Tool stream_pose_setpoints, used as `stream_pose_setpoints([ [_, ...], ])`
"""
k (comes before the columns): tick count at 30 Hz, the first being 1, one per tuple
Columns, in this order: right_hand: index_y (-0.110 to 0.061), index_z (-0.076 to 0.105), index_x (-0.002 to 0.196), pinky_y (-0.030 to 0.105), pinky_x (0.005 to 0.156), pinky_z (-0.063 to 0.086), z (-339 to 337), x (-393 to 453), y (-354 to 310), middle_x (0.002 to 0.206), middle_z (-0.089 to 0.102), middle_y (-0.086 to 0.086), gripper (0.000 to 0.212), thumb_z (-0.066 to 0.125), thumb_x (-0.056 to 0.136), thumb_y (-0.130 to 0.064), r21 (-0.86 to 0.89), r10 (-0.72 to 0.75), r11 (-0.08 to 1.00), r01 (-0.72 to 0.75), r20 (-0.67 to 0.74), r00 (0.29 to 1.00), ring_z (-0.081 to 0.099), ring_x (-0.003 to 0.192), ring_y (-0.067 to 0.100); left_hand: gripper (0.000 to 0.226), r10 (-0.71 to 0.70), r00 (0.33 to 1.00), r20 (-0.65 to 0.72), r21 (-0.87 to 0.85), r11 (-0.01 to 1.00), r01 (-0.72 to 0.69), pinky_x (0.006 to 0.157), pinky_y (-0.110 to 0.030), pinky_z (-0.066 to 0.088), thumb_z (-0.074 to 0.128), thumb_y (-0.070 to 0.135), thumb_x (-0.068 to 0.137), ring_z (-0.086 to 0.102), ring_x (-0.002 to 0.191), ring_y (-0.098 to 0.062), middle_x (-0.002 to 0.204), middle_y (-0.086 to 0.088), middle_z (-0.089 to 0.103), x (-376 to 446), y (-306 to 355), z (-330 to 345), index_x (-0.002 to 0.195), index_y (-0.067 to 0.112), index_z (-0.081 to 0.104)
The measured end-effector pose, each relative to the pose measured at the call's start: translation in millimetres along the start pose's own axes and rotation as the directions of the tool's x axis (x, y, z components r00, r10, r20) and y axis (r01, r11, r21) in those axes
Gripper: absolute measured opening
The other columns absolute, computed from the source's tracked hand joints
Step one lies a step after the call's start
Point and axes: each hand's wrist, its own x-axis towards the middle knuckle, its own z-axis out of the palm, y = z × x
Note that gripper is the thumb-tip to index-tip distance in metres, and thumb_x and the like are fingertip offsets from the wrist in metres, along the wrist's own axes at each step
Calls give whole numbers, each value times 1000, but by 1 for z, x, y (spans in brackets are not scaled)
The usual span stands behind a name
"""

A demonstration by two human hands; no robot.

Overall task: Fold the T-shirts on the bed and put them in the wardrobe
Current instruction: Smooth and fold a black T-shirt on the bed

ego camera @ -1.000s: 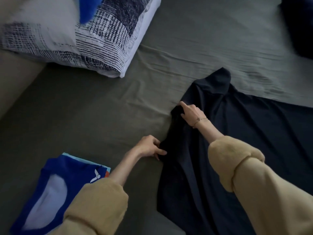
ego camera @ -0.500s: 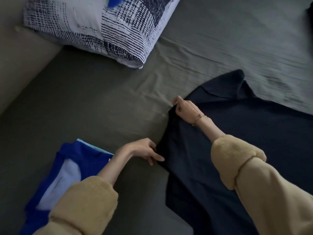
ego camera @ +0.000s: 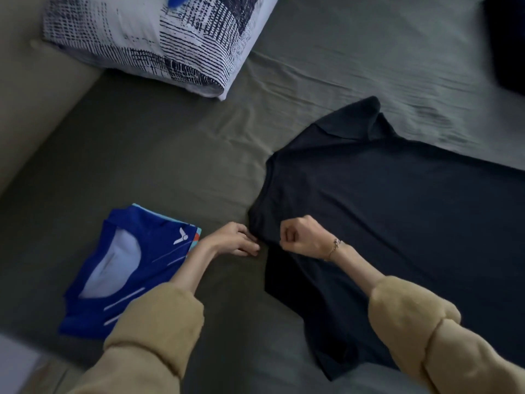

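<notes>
Your right hand [ego camera: 304, 237] is clenched on the dark shirt [ego camera: 397, 223] spread on the bed [ego camera: 170, 155]; your left hand [ego camera: 235, 241] pins its edge. Uneven pulling may skew the fold.

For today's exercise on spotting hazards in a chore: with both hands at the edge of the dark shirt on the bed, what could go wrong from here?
1. Both hands, left and right, bunch the dark shirt at one spot, so the fold may come out crooked or creased.
2. The folded blue shirt lies right beside the left forearm; a sweep could undo it.
3. The sheet is already wrinkled, so dragging the shirt may ruck it further.
</notes>
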Motion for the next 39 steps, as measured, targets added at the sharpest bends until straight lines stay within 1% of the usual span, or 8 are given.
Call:
stream_pose_setpoints([
  [5, -19, 58, 99, 30, 73, 43, 43, -39, -14, 100, 66, -2, 42, 65, 76, -53, -319, 15, 948, 26, 124, 992, 61, 91, 19, 24, 45, 982, -183, 179, 984, -12, 59, -21, 49, 77, 13, 77, 61, 56, -9, 76, -5, 66, 4, -12, 38, 90, 8, 57],
  [10, -7, 56, 113, 37, 80, 41, 65, -52, -20, 106, 64, 8, 36, 57, 85, -29, -388, -96, 917, 97, 22, 995, 61, 99, 30, 18, 136, 946, -295, 368, 930, -18, 77, -23, 45, 75, 28, 78, 61, 86, -14, 90, -1, 68, 0, -20, 57, 87, 14, 69],
  [14, -14, 60, 102, 31, 82, 33, 65, -60, -29, 101, 60, 3, 19, 56, 86, -25, -201, -109, 971, 131, 116, 987, 57, 94, 21, 22, 18, 986, -166, 197, 980, 15, 67, -27, 38, 64, 13, 84, 50, 76, -15, 71, 0, 56, -22, -27, 52, 65, 17, 53],
  [19, -11, 53, 99, 33, 75, 47, 72, -77, -42, 96, 64, 4, 16, 54, 83, -11, 69, -93, 994, 82, 170, 981, 58, 82, 20, 6, -183, 983, -1, 108, 977, 182, 81, -27, 46, 56, 13, 92, 64, 86, -9, 91, 1, 68, -63, -50, 36, 88, 15, 60],
  [24, -18, 45, 104, 30, 65, 39, 89, -101, -36, 98, 62, -5, 37, 60, 79, -40, -130, 40, 991, -34, 40, 998, 59, 88, 20, 27, -151, 984, -97, 103, 982, 161, 70, -22, 43, 62, 39, 88, 58, 80, -7, 94, 2, 66, -65, -63, 53, 105, 17, 61],
  [29, -14, 46, 110, 29, 61, 33, 101, -123, -27, 106, 59, 0, 31, 52, 82, -25, -342, 9, 940, -16, -21, 1000, 57, 98, 22, 19, -16, 963, -267, 148, 987, 57, 74, -23, 48, 74, 27, 80, 58, 77, -13, 87, -2, 67, -56, -81, 82, 92, 13, 68],
  [32, -11, 51, 102, 28, 59, 31, 99, -132, -20, 101, 60, 2, 18, 46, 86, -17, -245, -29, 969, 5, -94, 995, 59, 89, 24, 2, 1, 946, -324, -47, 999, -17, 56, -8, 42, 61, 12, 90, 55, 69, -9, 85, -2, 62, -65, -79, 92, 88, 13, 61],
  [39, -19, 55, 86, 27, 61, 32, 90, -163, -6, 86, 66, 2, 16, 50, 87, -34, -264, 16, 964, -8, 29, 999, 61, 82, 25, 31, 65, 954, -293, -318, 934, -161, 76, -14, 49, 64, 8, 88, 62, 99, -13, 110, 2, 65, -73, -82, 116, 118, 11, 54],
])
